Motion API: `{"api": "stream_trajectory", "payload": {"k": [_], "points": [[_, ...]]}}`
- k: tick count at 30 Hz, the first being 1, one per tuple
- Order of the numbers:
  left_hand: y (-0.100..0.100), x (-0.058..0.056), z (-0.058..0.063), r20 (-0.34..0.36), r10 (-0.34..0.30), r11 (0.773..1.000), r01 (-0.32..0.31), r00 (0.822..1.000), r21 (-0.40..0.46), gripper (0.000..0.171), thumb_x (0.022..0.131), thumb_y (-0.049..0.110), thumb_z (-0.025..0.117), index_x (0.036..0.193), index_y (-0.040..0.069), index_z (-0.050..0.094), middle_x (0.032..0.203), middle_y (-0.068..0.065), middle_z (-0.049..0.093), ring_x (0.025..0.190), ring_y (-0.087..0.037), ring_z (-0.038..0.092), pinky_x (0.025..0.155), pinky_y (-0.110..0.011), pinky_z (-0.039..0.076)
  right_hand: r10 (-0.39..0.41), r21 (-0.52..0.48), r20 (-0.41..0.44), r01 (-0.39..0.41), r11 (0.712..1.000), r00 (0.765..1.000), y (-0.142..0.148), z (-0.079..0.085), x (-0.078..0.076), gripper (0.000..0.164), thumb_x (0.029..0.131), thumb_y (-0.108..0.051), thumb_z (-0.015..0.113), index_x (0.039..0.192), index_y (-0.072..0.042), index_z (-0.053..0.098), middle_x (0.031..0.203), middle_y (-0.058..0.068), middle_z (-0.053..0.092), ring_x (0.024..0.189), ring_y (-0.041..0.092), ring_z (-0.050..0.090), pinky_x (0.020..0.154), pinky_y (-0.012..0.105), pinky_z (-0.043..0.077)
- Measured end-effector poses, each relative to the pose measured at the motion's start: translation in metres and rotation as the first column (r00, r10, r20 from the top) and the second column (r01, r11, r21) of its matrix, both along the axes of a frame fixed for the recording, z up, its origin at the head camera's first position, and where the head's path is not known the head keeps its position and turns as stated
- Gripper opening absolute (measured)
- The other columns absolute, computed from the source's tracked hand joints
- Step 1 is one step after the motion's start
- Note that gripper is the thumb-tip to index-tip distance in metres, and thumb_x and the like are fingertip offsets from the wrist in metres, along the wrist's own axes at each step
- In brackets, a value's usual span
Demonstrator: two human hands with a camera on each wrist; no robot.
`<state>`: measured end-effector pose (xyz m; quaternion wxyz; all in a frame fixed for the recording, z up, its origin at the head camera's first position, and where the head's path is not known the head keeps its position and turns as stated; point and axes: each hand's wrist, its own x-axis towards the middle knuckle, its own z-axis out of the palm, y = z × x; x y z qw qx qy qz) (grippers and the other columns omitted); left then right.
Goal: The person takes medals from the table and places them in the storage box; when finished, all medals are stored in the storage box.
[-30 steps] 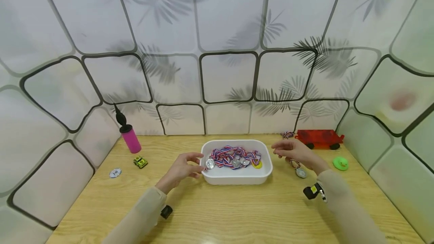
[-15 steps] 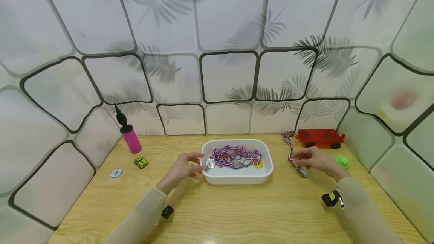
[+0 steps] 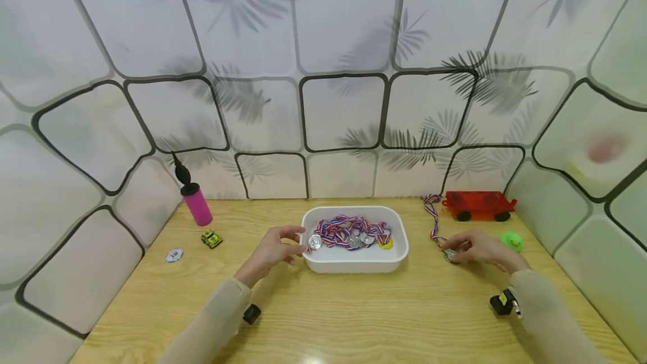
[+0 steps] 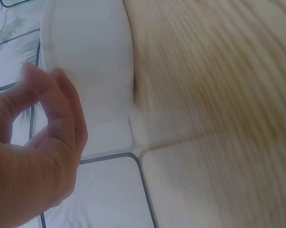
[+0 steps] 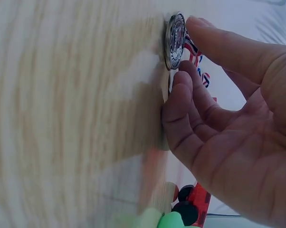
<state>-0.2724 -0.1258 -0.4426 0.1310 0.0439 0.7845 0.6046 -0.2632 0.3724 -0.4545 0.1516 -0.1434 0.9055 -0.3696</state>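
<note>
In the head view, a white plastic tub (image 3: 354, 267) stands mid-table with several silver medals (image 3: 315, 241), a yellow medal (image 3: 386, 244) and tangled red-white-blue ribbons (image 3: 341, 229) inside. My left hand (image 3: 276, 249) rests with loosely bent fingers at its left rim. The left wrist view has those fingers (image 4: 62, 109) against the tub's end wall (image 4: 90, 57). Right of the tub, my right hand (image 3: 477, 249) pinches a silver medal (image 5: 175, 42) by its edges, between thumb and fingertips. The medal's striped ribbon (image 3: 433, 221) trails back along the table.
A red toy wagon (image 3: 479, 205) and a green rubber duck (image 3: 511, 241) sit at the right. On the left are a pink hand pump (image 3: 198, 206) with a black top, a yellow toy car (image 3: 211, 239) and a round chip (image 3: 174, 255). A patterned curtain (image 3: 343, 111) hangs behind the table.
My right hand has moved right from beside the tub, passed over the ribbon and come down to the silver medal. The left hand has stayed at the tub's rim.
</note>
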Motion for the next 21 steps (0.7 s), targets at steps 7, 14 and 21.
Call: {"api": "stream_trajectory", "payload": {"k": [7,14,21], "points": [[0.0012,-0.0006,0.0005,-0.002,-0.009,1.0,0.009,1.0,0.01,0.049,0.082,-0.005,0.071,0.13,-0.001,0.06,0.107,-0.019,0.058,0.068,-0.015,0.061,0.055,-0.027,0.057,0.048,0.018,-0.024,-0.047,0.999,0.999,-0.0031,-0.0028,-0.0016,0.044,0.079,-0.011,0.08,0.119,0.002,0.067,0.122,0.024,0.065,0.097,0.016,0.059,0.074,0.019,0.048],[0.0014,-0.0002,0.0022,-0.001,-0.009,1.0,0.009,1.0,-0.002,0.049,0.083,-0.004,0.072,0.13,-0.001,0.06,0.107,-0.018,0.058,0.069,-0.017,0.062,0.056,-0.028,0.057,0.056,0.038,-0.038,-0.054,0.998,0.998,-0.0037,-0.007,-0.0037,0.041,0.078,-0.009,0.079,0.116,0.002,0.067,0.11,0.014,0.068,0.086,0.01,0.054,0.071,0.018,0.046],[0.0009,0.0008,0.0014,0.0,0.003,1.0,-0.003,1.0,-0.019,0.049,0.082,-0.003,0.073,0.13,0.001,0.061,0.109,-0.019,0.058,0.07,-0.017,0.06,0.055,-0.029,0.057,0.089,0.016,-0.054,-0.088,0.996,0.995,-0.0064,-0.0092,-0.0042,0.035,0.081,-0.008,0.077,0.113,0.001,0.067,0.109,0.014,0.068,0.085,0.008,0.055,0.073,0.018,0.048]]}}
